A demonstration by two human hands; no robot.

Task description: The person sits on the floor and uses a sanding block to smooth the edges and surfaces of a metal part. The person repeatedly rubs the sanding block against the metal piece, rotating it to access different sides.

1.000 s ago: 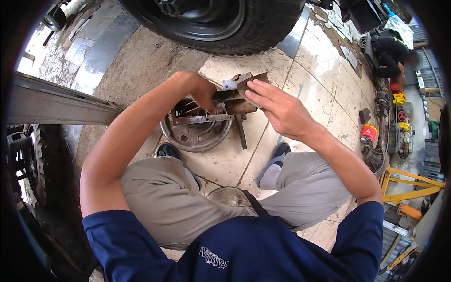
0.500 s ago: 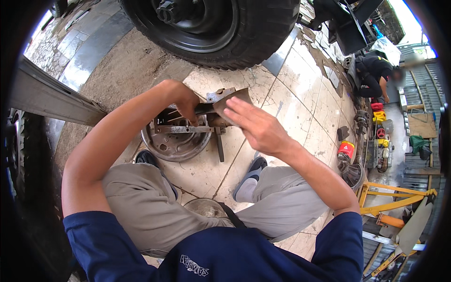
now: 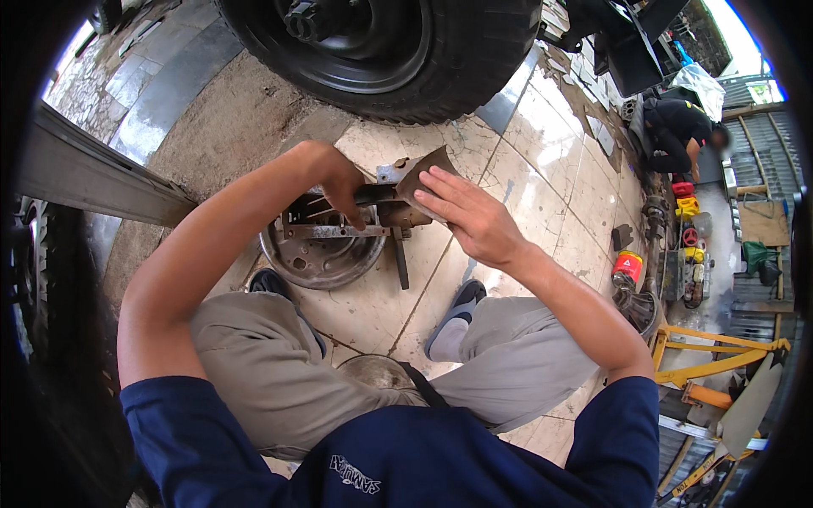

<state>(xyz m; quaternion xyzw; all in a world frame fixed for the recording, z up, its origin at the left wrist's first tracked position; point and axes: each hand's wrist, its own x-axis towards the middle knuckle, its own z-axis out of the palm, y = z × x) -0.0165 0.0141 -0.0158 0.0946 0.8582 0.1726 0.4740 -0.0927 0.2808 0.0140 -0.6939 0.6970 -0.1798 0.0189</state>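
Note:
In front of me, a rusty metal frame (image 3: 330, 231) with holes rests on a round steel wheel rim (image 3: 326, 275) on the floor. My left hand (image 3: 342, 188) curls over a dark bar-shaped part (image 3: 377, 195) at the frame; its palm side is hidden. Nearly straight fingers of my right hand (image 3: 478, 222) press a bent brown sheet (image 3: 436, 159), which looks like sandpaper, against the right end of that part. The thumb and whatever lies under the sheet are out of sight. A dark handle-like bar (image 3: 400, 262) hangs below the frame's right end.
A large black tyre (image 3: 474, 59) stands just beyond my work. At left is a grey metal post (image 3: 110, 178). A red can (image 3: 627, 266), a yellow metal frame (image 3: 720, 351) and a handsaw (image 3: 749, 406) lie right. Another person (image 3: 677, 127) crouches far right.
My right hand and the brown sheet have shifted slightly to the right along the dark part. My left hand keeps its hold, and the whole view has drifted a little.

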